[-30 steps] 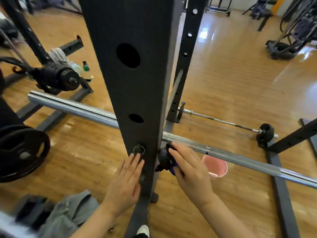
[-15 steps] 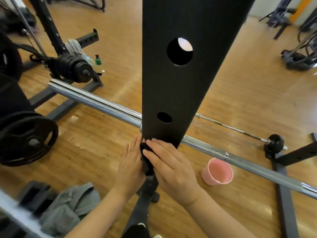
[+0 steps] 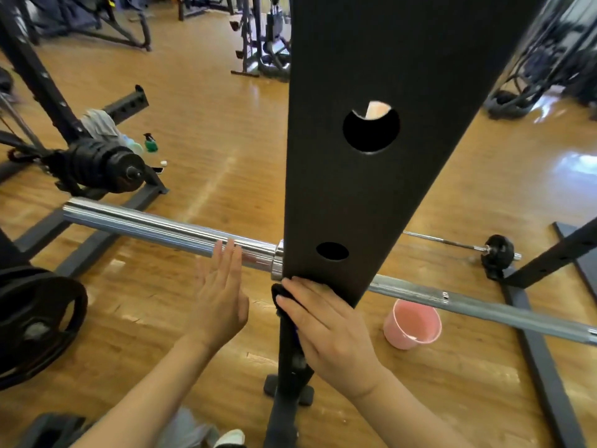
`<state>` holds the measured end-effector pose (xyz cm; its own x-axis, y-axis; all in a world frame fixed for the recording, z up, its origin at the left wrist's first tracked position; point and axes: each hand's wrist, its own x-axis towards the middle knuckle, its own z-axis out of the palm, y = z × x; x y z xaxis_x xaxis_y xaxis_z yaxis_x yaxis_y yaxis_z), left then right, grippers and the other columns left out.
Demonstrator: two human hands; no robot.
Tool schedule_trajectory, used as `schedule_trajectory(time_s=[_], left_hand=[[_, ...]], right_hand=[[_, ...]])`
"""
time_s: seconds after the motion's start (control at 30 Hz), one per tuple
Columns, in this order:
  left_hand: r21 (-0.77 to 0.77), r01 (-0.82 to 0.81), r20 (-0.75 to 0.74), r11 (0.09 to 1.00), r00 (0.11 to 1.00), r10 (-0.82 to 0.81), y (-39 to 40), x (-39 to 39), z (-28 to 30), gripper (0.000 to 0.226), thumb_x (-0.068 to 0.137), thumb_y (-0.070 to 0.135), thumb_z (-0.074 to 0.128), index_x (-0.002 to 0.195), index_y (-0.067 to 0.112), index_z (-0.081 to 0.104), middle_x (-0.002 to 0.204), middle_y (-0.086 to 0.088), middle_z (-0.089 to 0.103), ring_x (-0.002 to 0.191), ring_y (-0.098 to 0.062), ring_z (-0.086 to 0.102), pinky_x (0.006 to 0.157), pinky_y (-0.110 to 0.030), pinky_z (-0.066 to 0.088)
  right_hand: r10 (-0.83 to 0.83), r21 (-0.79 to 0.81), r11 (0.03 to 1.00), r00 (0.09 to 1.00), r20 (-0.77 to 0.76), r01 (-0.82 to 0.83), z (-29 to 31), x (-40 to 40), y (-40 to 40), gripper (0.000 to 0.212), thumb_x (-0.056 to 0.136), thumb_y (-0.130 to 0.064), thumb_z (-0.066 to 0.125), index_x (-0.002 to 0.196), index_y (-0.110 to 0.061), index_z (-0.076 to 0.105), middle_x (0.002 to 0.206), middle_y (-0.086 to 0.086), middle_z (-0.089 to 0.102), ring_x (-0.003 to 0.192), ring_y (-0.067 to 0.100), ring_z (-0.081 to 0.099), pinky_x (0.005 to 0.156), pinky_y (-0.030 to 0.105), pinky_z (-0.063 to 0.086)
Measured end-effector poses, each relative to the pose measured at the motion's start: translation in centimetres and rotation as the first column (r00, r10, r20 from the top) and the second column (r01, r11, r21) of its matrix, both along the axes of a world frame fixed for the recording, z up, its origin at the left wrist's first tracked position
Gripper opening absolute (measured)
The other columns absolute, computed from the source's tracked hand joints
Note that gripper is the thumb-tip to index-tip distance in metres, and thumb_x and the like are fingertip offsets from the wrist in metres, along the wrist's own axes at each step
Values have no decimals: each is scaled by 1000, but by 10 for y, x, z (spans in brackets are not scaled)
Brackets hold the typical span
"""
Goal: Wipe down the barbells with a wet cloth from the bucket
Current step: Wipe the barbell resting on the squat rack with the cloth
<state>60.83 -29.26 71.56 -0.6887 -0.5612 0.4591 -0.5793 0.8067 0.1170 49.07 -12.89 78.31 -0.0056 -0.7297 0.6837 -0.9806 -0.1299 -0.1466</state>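
We see the dark cloth (image 3: 280,297) bunched under the fingertips of the right hand (image 3: 326,331), which presses it with nearly straight fingers against the lower edge of the black rack upright (image 3: 387,189). Just above those fingertips the barbell (image 3: 168,229) passes behind the upright; its chrome sleeve runs off to the left, its grey shaft to the right. The left hand (image 3: 219,299), left of the cloth, is flat and open, holding nothing, its fingertips overlapping the sleeve. Right of the gripping hand, below the shaft, the pink bucket (image 3: 413,323) stands on the wooden floor (image 3: 452,367).
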Motion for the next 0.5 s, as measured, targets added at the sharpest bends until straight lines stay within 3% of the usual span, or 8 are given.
schedule_trajectory(time_s=[0.17, 0.27, 0.33, 0.5], left_hand=[[-75, 112, 66, 991, 992, -107, -52, -3, 3, 63, 80, 20, 32, 140, 1, 30, 145, -19, 40, 138, -29, 23, 112, -49, 11], [-85, 274, 56, 958, 961, -270, -68, 6, 1, 60, 81, 20, 35, 138, 3, 38, 142, -16, 44, 135, -29, 28, 112, -46, 12], [-95, 352, 46, 931, 936, -349, -88, 15, 4, 55, 83, 21, 38, 135, 5, 43, 141, -15, 47, 135, -29, 31, 110, -47, 18], [-160, 419, 116, 894, 907, -405, -153, 39, 8, 58, 87, 38, 44, 135, 6, 41, 140, -16, 47, 134, -30, 36, 109, -47, 23]], right_hand=[[-170, -87, 981, 984, 60, 175, -19, 34, -28, 35, 86, 0, 51, 120, -9, 51, 123, 12, 61, 120, 21, 52, 102, 35, 43], [-295, -117, 942, 942, 157, 315, -28, 60, -47, 26, 99, -7, 39, 122, -6, 52, 121, 14, 61, 120, 22, 52, 104, 32, 41], [-372, -107, 909, 899, 231, 403, -33, 72, -60, 35, 104, -15, 31, 120, -1, 59, 121, 16, 61, 120, 23, 51, 106, 31, 39], [-553, -101, 799, 791, 262, 593, -42, 83, -97, 36, 102, -12, 34, 114, 7, 62, 120, 18, 59, 118, 27, 52, 107, 35, 38]])
